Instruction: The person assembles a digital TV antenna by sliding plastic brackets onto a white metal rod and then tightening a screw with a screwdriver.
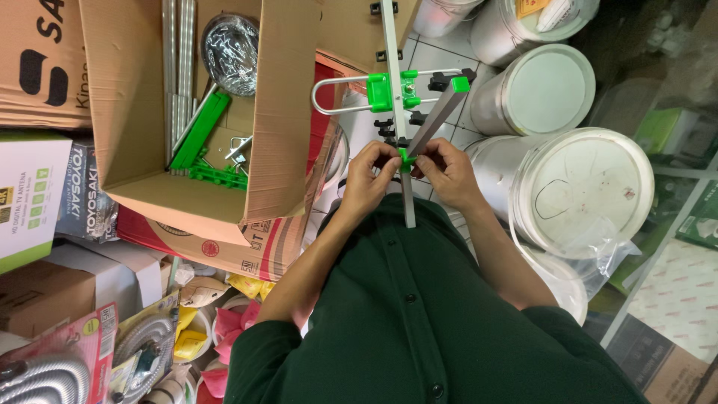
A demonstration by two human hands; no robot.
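Left hand (368, 173) and right hand (446, 168) pinched small green clip (405, 159) on white antenna boom (396, 90) | grey element bar (437, 116) angled up-right | risk: clip could slip, bar swinging toward paint buckets (591, 191)

Pale tiled floor (437, 56) crowded with white buckets (580, 191) and cardboard boxes (280, 112)

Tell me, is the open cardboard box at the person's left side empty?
No. The open cardboard box holds green plastic parts, long metal rods and a clear bag of small metal pieces.
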